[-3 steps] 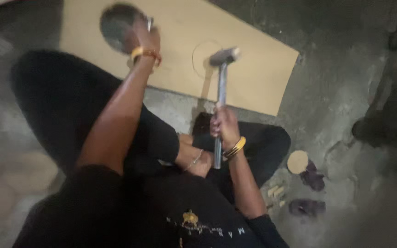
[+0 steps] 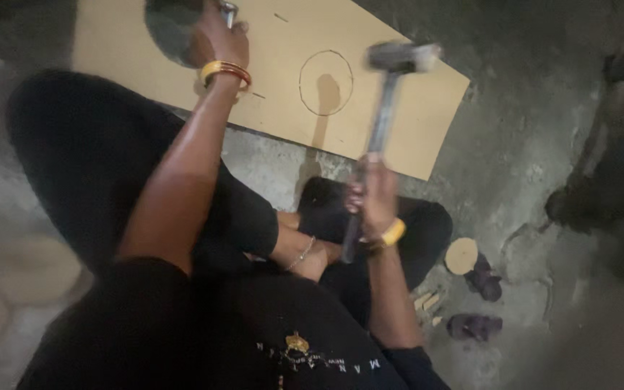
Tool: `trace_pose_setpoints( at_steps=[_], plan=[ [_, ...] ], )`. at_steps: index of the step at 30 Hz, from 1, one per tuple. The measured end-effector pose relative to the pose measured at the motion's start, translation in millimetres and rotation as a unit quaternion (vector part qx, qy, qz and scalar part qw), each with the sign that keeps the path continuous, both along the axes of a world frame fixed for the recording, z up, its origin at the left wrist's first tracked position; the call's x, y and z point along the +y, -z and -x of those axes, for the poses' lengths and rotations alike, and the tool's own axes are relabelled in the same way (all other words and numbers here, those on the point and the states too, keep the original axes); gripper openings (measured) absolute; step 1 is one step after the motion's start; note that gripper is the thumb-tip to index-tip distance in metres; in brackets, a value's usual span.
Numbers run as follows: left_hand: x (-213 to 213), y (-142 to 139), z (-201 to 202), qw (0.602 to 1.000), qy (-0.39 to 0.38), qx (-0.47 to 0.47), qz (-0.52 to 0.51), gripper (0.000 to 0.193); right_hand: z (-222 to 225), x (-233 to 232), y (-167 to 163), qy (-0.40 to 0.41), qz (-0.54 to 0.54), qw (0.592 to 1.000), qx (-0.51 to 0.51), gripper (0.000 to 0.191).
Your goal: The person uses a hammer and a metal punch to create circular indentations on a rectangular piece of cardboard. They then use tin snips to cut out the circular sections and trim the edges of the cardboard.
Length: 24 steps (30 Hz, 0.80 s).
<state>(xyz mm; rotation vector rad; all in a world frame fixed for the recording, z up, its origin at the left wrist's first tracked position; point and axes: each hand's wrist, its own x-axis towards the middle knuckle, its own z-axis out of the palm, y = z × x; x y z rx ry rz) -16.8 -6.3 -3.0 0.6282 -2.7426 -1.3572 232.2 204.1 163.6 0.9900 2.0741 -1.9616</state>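
Hammer [image 2: 388, 108] up in your right hand [image 2: 375, 195], head raised above the tan board [image 2: 283, 115] and blurred, so the exact tilt can't be told. Your right fingers are wrapped tight around the lower end of the handle, thumb side up, yellow bangle at the wrist. That's the place to hold it: low on the shaft, full fist. The steel head looks heavy and the weight sits all at the far end, so I'd judge it wants to twist if the grip goes slack. Handle is stiff and may be slick in a sweaty palm.

Your left hand [image 2: 218, 40] is out ahead, closed around a small metal tool [image 2: 228, 11] standing on the board; only its top shows, so what kind it is I can't tell. Just left of that hand is a round hole [image 2: 171, 32] cut in the board. Between your two hands lies a drawn circle [image 2: 326, 82], right under the hammer head.

Board looks thin, rigid, likely to flex and bounce on the rough floor [image 2: 529, 144]. Off to the right of your right hand, a cut disc [image 2: 461, 256] lies on the floor.
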Motion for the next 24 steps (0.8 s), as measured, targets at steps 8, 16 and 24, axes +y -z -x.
trace_pose_setpoints(
  at_steps=[8,16,24],
  plan=[
    [-1.8,4.1,11.3,0.993,-0.008,0.068,-0.094,0.042,26.1,-15.2,51.6,0.066,-0.052,0.984,0.159,0.037],
    [12.0,1.9,13.0,0.982,-0.02,0.188,-0.011,0.044,-23.7,6.8,46.5,-0.056,-0.028,0.995,-0.072,0.034],
    [9.4,5.5,28.7,0.947,-0.03,0.309,-0.086,0.028,-104.6,-20.4,25.8,-0.236,-0.327,0.911,-0.09,0.025]
  ],
)
